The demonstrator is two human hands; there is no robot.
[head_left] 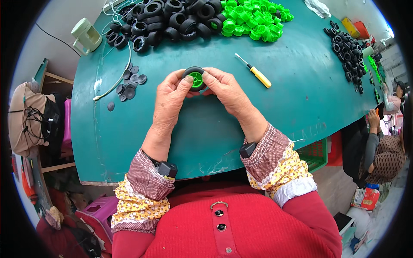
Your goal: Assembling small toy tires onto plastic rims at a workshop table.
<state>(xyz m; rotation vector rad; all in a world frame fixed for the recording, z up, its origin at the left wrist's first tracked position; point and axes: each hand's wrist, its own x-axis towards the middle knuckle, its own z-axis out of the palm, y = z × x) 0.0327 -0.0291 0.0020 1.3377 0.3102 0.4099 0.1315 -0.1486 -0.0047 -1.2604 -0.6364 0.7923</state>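
Between my two hands, over the middle of the green table [284, 116], is a toy wheel [196, 80]: a black tyre around a bright green hub with spokes. My left hand [174, 88] grips its left side, thumb on the front near the hub. My right hand [223, 88] holds the right side with the thumb pressed on the tyre. The fingertips behind the wheel are partly hidden. Right of my hands lies a screwdriver [258, 76] with a yellow handle. Several flat black discs [130, 84] lie to the left.
At the far side sit a heap of black tyres [167, 19] and a pile of green hubs [254, 19]. A pale cable [122, 77] runs beside the discs, near a lidded jug [86, 36]. More black tyres [347, 53] lie far right, near another person's hand [373, 120].
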